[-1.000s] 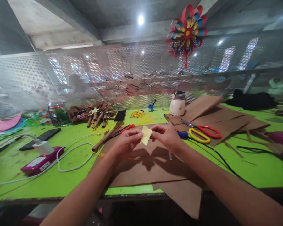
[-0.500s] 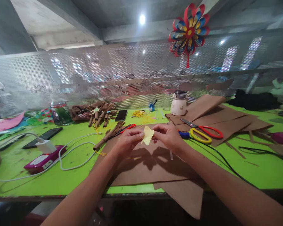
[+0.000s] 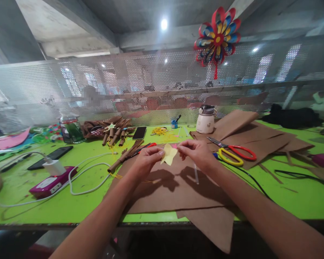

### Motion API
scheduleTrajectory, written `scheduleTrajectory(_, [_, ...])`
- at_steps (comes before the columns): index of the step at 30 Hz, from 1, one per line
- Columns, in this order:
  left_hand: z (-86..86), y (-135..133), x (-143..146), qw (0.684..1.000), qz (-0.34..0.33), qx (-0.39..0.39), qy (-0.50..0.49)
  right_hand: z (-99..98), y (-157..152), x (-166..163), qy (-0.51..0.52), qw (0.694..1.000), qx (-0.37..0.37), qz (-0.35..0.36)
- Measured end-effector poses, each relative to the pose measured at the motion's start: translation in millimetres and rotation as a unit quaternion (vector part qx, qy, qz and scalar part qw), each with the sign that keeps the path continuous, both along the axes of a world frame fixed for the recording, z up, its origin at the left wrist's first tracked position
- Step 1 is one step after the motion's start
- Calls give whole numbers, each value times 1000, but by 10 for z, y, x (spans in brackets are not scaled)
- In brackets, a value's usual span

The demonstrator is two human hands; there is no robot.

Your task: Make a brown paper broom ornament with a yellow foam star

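Note:
My left hand [image 3: 149, 161] pinches a small pale yellow paper cutout with pointed, petal-like tips [image 3: 169, 154] by its left edge, above the brown paper. Just right of the cutout is my right hand [image 3: 194, 153], its thumb and fingertips pressed together. A tiny pink bit [image 3: 174, 146] shows by these fingertips; whether they hold it or anything else I cannot tell. Under both hands lies a brown paper sheet [image 3: 156, 199], with a thin pale strip [image 3: 196, 175] by my right hand. Beyond my left hand are a rolled brown paper stick [image 3: 118, 163] and a red-handled tool [image 3: 151, 145], partly hidden.
Scissors with red and yellow handles [image 3: 233, 153] lie right, by stacked brown paper [image 3: 261, 138]. A pale bottle [image 3: 205, 120], small blue jar [image 3: 174, 124] and phone [image 3: 139, 133] stand or lie behind. Left are a purple power strip [image 3: 52, 182] and white cable [image 3: 89, 193].
My right fingers have come off the cutout's right edge and drawn slightly right. My left hand still holds the cutout, which shows more of its shape. The view has shifted a little.

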State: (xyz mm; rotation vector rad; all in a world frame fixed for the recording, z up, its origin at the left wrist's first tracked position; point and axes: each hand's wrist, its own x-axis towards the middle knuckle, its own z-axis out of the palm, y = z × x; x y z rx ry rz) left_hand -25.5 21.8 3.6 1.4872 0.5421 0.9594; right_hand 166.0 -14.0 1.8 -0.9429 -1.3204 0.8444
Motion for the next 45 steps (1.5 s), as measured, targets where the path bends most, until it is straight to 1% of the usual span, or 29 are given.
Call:
scheduleTrajectory(2, [1,25,-16,999,26,17,7,32,18,121,10,1000,0,-21])
scheduleTrajectory(4, [-7,50,-21,996,65,50,36,71,20,236,28,999,1,-28])
scheduleTrajectory(7, [-35,66,4,981,118,101,120,126,-28,305,25,1000,5,5])
scheduleTrajectory(9, [-54,59,38,970,126,126,163,139,-76,263,-22,999,3,38])
scheduleTrajectory(11, [-69,48,73,966,118,141,182,120,-107,177,-94,994,2,60])
scheduleTrajectory(14, [-89,39,103,965,103,152,186,38,-85,55,-194,979,12,61])
scheduleTrajectory(18, [-115,41,109,976,72,127,164,-77,6,7,-250,968,8,30])
scheduleTrajectory(22, [-129,30,113,987,34,93,128,-109,43,21,-278,960,12,-7])
scheduleTrajectory(28, [-108,-22,115,992,-1,66,106,-95,35,14,-291,956,7,-28])
scheduleTrajectory(33, [-74,-44,108,990,7,51,130,-93,35,0,-291,956,6,-38])
scheduleTrajectory(37, [-69,-37,100,987,30,62,148,-95,40,-6,-294,955,3,-44])
scheduleTrajectory(41, [-99,-19,94,986,16,73,150,-93,40,-9,-301,953,-8,-41])
scheduleTrajectory(45, [-142,3,78,985,17,93,142,-105,51,-3,-305,951,-17,-37])
